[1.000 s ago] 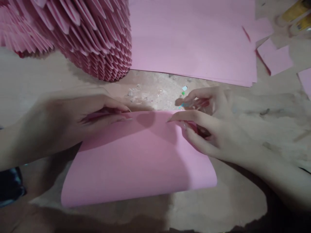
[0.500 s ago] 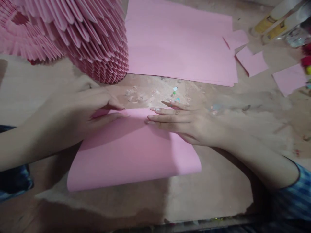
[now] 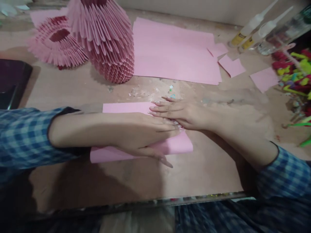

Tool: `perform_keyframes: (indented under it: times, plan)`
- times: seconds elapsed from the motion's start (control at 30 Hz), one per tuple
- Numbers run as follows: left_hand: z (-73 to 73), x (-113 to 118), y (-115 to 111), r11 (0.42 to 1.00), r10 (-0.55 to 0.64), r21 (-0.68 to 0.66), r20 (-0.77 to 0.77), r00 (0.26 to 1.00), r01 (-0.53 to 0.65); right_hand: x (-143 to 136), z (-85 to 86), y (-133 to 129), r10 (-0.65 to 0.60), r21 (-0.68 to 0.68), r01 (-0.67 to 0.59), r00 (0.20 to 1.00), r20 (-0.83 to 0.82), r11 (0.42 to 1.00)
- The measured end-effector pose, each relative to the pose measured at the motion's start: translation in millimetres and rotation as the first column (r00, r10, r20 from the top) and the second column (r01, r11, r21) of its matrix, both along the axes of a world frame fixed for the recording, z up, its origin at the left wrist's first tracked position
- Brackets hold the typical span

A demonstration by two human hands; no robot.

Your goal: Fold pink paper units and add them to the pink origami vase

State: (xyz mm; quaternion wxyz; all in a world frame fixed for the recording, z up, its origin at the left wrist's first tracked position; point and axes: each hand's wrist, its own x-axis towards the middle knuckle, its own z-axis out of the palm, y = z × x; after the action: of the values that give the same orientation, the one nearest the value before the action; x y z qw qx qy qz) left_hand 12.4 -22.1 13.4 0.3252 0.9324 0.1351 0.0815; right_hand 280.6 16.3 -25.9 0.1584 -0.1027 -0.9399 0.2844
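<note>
A pink sheet of paper (image 3: 126, 107) lies doubled over on the table, its rounded fold towards me. Across its middle rests my left hand (image 3: 145, 131), flat and open, the thumb sticking out past the fold and the fingertips reaching up to my other hand. My right hand (image 3: 179, 113) lies flat at the paper's upper right part, fingers stretched out and pressing on it. Both hands and the left forearm hide much of the sheet.
Behind the paper stand a tall folded-paper piece (image 3: 109, 42) and a lower round one (image 3: 58, 38). A stack of pink sheets (image 3: 175, 51), cut pink squares (image 3: 232, 65), glue bottles (image 3: 247, 30) and colourful bits (image 3: 296, 72) lie further right. A dark object (image 3: 14, 82) sits at left.
My left hand has moved from the paper's upper left edge onto its middle and lies flat. The sheet's loop looks flatter. My right hand stays near the upper edge; the view has shifted.
</note>
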Motion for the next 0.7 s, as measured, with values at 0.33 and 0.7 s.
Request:
perform_keyframes:
  times: [0.33, 0.7]
  plan:
    - [-20.2, 1, -22, 0.962, -0.270, -0.019, 0.025, 0.962, 0.271, -3, 1.0, 2, -0.034, -0.012, 0.034, 0.999, -0.002, 0.999]
    - [-17.5, 29, -33, 0.967, -0.255, 0.002, -0.057, 0.965, 0.255, -9, 16.3, -4, -0.099, 0.004, 0.099, 0.994, 0.039, 0.995]
